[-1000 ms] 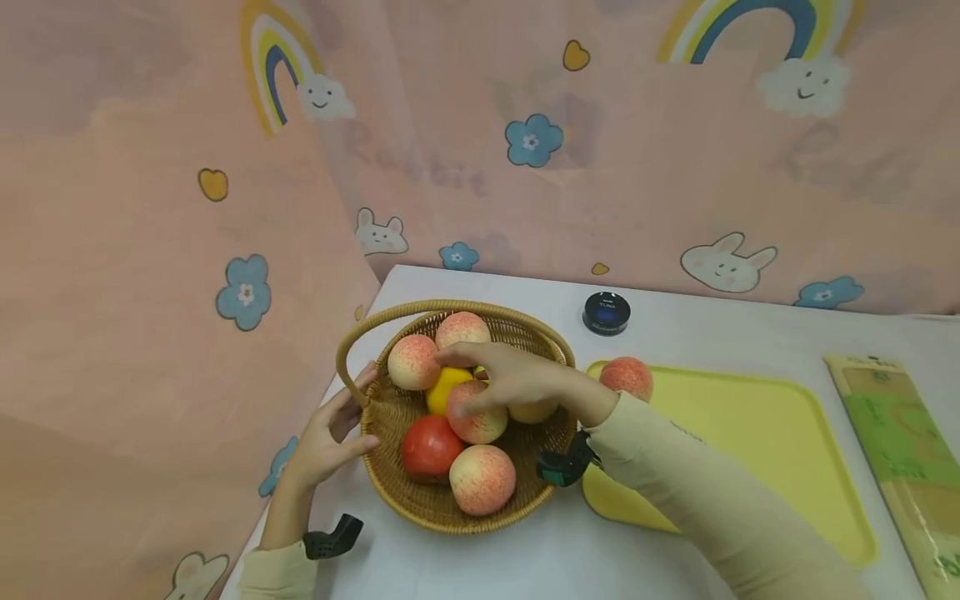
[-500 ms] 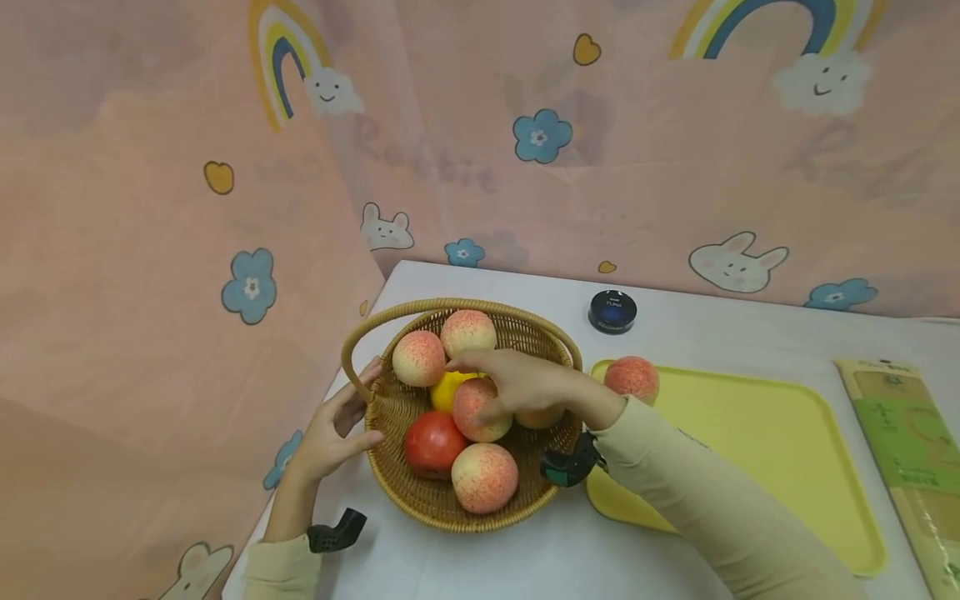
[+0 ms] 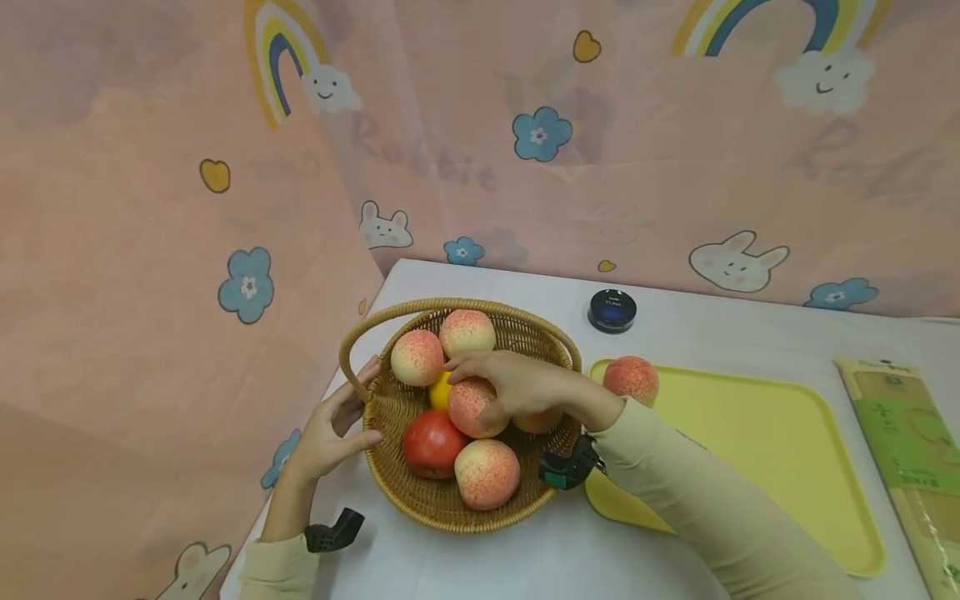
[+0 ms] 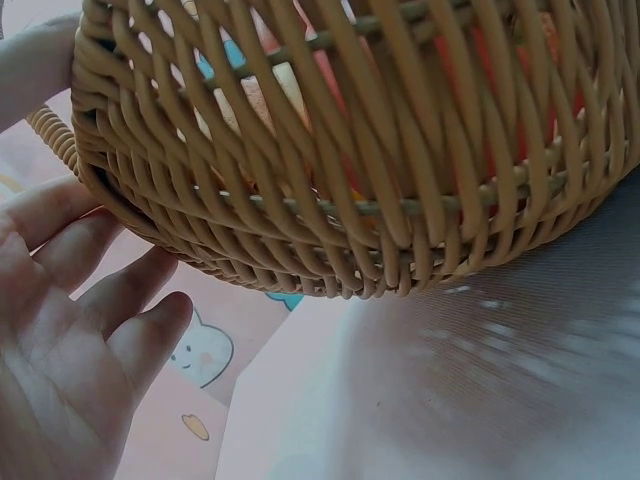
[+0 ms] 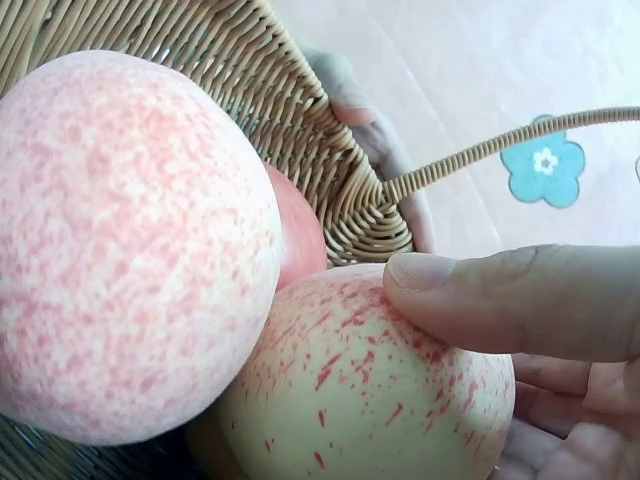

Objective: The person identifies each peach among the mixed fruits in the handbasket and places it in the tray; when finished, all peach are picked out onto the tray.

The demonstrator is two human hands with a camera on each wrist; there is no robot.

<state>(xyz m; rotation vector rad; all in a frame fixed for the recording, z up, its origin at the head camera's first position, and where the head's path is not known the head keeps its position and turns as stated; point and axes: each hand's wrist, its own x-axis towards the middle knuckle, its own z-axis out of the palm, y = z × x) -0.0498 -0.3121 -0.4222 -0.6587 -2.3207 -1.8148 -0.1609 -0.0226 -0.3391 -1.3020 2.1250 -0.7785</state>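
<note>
Right hand [image 3: 525, 385] — we see fingers and thumb curled round a peach [image 3: 474, 407] in the middle of the wicker basket [image 3: 420, 496], among other peaches and a red tomato [image 3: 429, 444]. Left hand [image 3: 330, 433] lies relaxed, fingers straight against the basket's outer wall. Another peach [image 3: 632, 379] sits on the yellow tray [image 3: 757, 450].

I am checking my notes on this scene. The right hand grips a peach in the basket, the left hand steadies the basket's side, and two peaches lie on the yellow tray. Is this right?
Not quite: only one peach lies on the yellow tray, as the head view shows. The rest stands: the right hand grips a peach in the basket, and the left hand steadies the basket's side.
</note>
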